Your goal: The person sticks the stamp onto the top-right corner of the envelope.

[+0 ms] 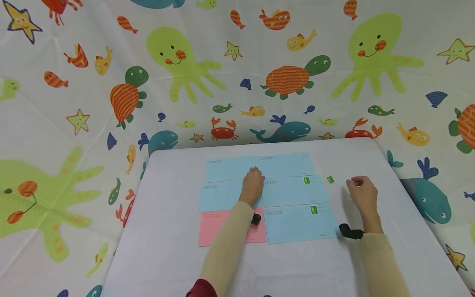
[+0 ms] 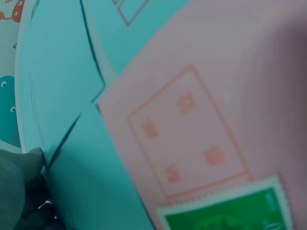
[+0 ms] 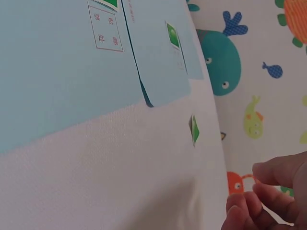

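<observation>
My left hand [image 1: 253,185] rests on the middle-left blue envelope [image 1: 217,198], near its upper right corner, touching the seam beside its neighbour. Its thumb [image 2: 21,163] and darkened fingers show at the edge of the left wrist view; whatever lies beneath them is hidden. To the right, my right hand [image 1: 363,192] hovers over the table with loosely bent fingers, thumb apart, and nothing visible between them. Nearest to it, a loose green stamp [image 1: 330,180] lies on the white surface, slightly raised in the right wrist view [image 3: 194,129].
Blue envelopes [image 1: 285,165] lie in two columns. Green stamps are on the middle-right envelope [image 1: 289,194] and the lower-right envelope [image 1: 297,227]. A pink envelope [image 1: 209,231] lies lower left, partly under my left forearm; its green stamp [image 2: 225,211] shows close up. A sea-animal curtain [image 1: 230,82] hangs behind.
</observation>
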